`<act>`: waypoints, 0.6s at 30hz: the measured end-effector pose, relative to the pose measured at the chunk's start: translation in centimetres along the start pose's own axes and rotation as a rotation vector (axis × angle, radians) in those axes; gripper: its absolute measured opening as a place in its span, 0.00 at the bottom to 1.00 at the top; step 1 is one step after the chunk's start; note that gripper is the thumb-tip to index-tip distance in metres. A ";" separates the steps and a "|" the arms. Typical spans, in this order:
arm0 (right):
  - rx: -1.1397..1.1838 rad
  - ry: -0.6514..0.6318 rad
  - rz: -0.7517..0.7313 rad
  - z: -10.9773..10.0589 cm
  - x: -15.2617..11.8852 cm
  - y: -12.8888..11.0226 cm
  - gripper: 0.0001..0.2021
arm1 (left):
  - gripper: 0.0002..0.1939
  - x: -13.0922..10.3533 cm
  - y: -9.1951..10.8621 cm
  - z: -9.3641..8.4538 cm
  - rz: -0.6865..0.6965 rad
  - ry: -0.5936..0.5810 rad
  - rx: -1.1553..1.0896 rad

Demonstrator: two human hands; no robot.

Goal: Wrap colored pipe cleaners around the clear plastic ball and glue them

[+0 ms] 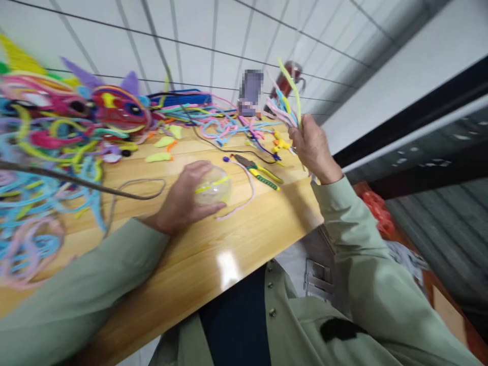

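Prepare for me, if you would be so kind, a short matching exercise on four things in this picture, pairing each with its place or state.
Column one
1. Left hand
2. Pliers
3. Right hand
4. Red plastic

Column two
A. Gripping a bunch of fuzzy strips
B. Beyond the table, toward the right of the picture
C. Curled around a clear ball
D. Lying on the table, with green and yellow handles

Right pairs: 1-C; 2-D; 3-A; 4-B
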State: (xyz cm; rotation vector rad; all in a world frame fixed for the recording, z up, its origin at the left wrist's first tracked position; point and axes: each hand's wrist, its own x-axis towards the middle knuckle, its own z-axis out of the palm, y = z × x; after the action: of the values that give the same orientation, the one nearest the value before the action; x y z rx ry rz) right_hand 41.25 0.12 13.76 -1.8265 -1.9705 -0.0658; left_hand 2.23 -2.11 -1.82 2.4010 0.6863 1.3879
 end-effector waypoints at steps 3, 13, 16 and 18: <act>0.011 -0.011 -0.126 2.1 3.1 -7.1 0.09 | 0.51 0.1 1.0 0.3 0.105 -0.105 -0.056; 0.043 -0.425 -0.631 18.1 6.7 -24.6 0.15 | 0.54 -0.3 1.9 1.2 0.237 -0.145 -0.143; 0.128 -0.513 -0.728 19.7 7.7 -25.6 0.18 | 0.56 -0.7 1.1 1.3 0.111 -0.205 -0.128; 0.252 -0.499 -0.750 19.2 8.6 -24.6 0.23 | 0.55 -0.9 0.6 1.3 0.039 -0.209 -0.124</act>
State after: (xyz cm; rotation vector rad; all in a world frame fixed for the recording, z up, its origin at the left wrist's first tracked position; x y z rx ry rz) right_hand 11.94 11.57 6.05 -0.9195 -2.7598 0.4229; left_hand 3.13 -3.08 -2.81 2.4262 0.4878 1.1355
